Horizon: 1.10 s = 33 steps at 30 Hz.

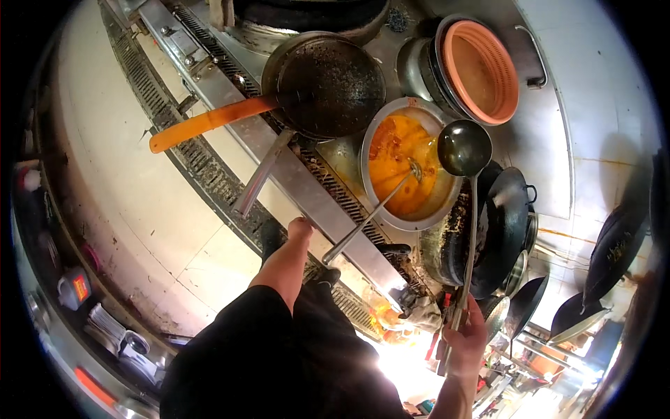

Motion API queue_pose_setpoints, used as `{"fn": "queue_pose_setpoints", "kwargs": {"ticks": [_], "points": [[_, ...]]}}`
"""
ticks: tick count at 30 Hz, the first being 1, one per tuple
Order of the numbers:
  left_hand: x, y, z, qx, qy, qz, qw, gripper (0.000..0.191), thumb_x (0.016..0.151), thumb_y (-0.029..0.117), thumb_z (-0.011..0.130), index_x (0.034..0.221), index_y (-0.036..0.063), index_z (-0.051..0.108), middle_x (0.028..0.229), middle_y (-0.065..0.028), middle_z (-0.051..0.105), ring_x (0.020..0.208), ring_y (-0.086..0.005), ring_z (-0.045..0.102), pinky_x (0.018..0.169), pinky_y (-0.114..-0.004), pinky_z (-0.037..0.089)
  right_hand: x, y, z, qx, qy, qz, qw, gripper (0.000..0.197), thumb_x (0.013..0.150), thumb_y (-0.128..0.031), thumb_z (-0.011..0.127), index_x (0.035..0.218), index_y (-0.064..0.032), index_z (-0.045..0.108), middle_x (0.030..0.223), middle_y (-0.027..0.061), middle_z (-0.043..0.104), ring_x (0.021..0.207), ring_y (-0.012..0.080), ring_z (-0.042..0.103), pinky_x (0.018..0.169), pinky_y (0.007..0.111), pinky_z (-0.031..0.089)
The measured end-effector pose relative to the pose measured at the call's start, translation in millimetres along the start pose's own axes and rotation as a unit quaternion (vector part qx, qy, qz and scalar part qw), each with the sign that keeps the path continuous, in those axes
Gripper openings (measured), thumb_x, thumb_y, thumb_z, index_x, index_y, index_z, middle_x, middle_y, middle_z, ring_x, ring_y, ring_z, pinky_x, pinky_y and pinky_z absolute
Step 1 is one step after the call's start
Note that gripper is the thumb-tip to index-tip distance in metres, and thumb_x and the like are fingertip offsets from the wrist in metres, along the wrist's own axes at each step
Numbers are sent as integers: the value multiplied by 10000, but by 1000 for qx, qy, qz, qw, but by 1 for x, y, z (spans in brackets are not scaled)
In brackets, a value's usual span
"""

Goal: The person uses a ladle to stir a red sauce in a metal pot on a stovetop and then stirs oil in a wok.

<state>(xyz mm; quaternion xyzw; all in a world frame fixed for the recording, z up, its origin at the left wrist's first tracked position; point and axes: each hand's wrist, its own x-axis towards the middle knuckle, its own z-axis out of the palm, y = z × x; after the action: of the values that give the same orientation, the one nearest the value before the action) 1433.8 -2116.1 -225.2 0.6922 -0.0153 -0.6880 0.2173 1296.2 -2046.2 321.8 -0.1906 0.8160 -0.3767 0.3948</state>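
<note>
My right hand (466, 335) grips the long metal handle of a big ladle (465, 148). The ladle's round bowl hangs over the right rim of a steel basin (413, 224), with liquid at its lip over the basin. The basin holds orange-red liquid (403, 194), and a smaller metal ladle (361, 226) leans in it, its handle reaching out over the stove's front edge. My left hand (300, 228) hangs low beside the steel edge, near that smaller handle; its fingers are mostly hidden. A dark wok (335, 78) with a wooden-handled tool (214, 123) across it lies left of the basin.
An orange plastic basket (513, 89) sits in stacked pots behind the basin. Large black woks (505, 225) stand at the right, with others hanging on the wall. A steel rail (293, 183) and drain grating (209, 173) run along the front. A cloth (424, 314) lies near the rail.
</note>
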Motion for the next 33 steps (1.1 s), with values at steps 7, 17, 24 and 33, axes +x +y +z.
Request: {"fn": "queue_pose_setpoints", "kwargs": {"ticks": [7,17,24,33], "points": [[28,-55,-20,652,-20,184,735,165,817,164,591,902,74,700,936,-136,682,843,-323,650,701,-410,537,3,38,-22,-352,26,-76,933,714,706,82,483,1391,-106,404,684,7,540,475,73,470,413,226,362],[-38,-13,-119,704,-51,266,657,257,818,242,540,936,69,689,992,-174,658,948,-333,630,791,-447,514,-10,102,-68,-415,83,-188,886,667,692,-63,561,1347,-128,449,708,79,590,530,227,548,564,342,470],[-64,30,-185,763,-53,376,522,277,835,319,540,968,114,671,949,-134,657,928,-326,629,802,-456,509,-2,103,-150,-284,195,-76,936,694,704,-11,540,1374,-137,406,669,96,561,521,182,521,484,328,413],[-110,35,-214,869,-54,373,321,122,757,179,600,856,136,658,899,-83,668,911,-273,630,781,-405,511,85,190,-264,-194,177,-109,959,594,725,-12,529,1311,9,436,697,151,595,580,224,617,497,343,482]]}}
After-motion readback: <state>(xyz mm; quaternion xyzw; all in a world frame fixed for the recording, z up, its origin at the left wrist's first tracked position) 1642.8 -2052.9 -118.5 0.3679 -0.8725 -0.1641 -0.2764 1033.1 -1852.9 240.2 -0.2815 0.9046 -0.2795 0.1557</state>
